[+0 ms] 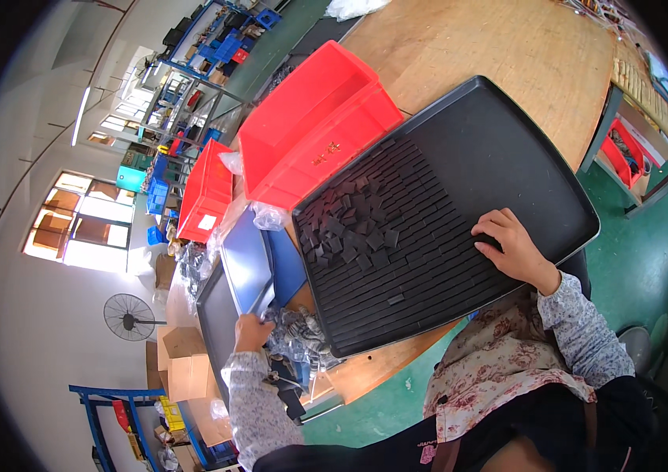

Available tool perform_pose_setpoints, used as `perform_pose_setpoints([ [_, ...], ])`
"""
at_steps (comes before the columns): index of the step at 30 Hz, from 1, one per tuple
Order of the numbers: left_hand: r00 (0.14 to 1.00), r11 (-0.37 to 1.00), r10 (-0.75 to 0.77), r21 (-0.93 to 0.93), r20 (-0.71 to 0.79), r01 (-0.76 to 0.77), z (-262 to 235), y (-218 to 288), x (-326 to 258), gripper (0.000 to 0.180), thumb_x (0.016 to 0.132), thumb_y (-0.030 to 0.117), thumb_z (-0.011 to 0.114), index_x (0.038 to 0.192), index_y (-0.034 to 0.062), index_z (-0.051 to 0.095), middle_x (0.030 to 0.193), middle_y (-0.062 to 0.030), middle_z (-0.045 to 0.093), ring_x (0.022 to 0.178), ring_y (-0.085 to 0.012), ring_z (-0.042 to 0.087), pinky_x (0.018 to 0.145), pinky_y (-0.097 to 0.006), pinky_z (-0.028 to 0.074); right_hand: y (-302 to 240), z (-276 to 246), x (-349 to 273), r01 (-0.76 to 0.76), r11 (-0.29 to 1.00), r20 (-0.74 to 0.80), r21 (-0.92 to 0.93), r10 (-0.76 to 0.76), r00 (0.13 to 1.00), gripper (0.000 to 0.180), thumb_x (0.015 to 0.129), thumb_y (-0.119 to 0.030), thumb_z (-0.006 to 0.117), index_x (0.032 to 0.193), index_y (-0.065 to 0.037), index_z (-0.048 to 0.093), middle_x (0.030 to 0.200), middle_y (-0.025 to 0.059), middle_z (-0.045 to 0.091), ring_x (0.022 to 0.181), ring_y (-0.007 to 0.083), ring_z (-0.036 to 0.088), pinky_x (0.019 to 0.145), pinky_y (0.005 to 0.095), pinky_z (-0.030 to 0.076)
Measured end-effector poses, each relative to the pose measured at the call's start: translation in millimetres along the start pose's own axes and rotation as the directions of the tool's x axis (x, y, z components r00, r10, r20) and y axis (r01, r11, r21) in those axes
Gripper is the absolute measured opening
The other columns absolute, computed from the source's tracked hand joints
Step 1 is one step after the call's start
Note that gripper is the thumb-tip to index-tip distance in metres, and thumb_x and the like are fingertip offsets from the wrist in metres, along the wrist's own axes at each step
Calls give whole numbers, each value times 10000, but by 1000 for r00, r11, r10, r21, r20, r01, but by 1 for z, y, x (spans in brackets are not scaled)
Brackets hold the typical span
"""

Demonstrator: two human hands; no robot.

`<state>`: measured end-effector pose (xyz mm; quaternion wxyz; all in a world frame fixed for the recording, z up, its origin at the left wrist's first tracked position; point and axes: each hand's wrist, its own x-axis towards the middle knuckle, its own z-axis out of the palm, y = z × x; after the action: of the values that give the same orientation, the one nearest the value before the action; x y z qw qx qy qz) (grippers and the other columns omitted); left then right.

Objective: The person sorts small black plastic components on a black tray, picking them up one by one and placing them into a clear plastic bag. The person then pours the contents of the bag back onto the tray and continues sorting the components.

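Centrally, a large black tray (507, 149) with a raised rim lies on the wooden table (491, 47), and most of its ribbed floor is covered by small flat black rectangular pieces (397, 212) laid in neat rows, while a loose jumble of the same pieces (345, 224) sits heaped near its left end; the tray's far right part is bare. The right hand (511, 248) rests palm down on the rows near the tray's right edge, its fingers (491, 232) curled and pressing on the pieces rather than closed around any one of them. The left hand (251, 332) is off the tray's near left corner, touching a clear plastic bag of dark parts (298, 330); whether its fingers grip the bag cannot be told. Just beside that bag lean two empty trays, one blue-grey (246, 263) and one blue (287, 267). Behind the black tray stand two empty red bins (310, 118) nested side by side, with a third red bin (204, 189) farther left, its inside hidden. Crumpled clear plastic (269, 215) lies between the bins and trays.
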<state>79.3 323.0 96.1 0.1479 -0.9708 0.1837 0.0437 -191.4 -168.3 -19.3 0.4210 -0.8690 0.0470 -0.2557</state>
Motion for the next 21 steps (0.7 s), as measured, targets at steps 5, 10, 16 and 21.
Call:
perform_pose_setpoints([
  [5,958,952,-70,-305,-279,-19,-16,4,-32,288,677,210,692,616,-62,617,549,-258,529,509,-391,583,540,-461,458,2,2,1,-11,1000,-4,-5,11,1000,236,767,-12,718,983,-31,623,1015,97,590,961,298,530,849,386,463],
  [10,936,941,-106,-337,-336,-14,-65,22,-57,250,723,132,664,600,-63,567,519,-224,488,414,-279,505,460,-409,378,-5,1,4,-38,999,-193,-10,36,981,243,769,29,688,993,-31,616,1020,116,592,979,322,547,878,403,455],
  [16,929,553,-49,-785,-366,-280,-138,92,-72,230,840,52,563,623,-25,556,528,-55,538,472,-126,564,436,-292,395,-26,9,4,2,983,-295,182,52,954,281,762,71,665,1022,-24,617,1011,115,601,886,240,616,778,316,500],
  [21,898,139,207,-897,-389,-420,-153,207,-56,190,850,55,543,693,-46,584,629,-82,616,529,-148,615,486,-253,439,-51,18,-3,-366,303,351,880,105,931,622,897,-187,677,1424,-52,375,1339,111,491,1191,212,523,999,364,446],
])
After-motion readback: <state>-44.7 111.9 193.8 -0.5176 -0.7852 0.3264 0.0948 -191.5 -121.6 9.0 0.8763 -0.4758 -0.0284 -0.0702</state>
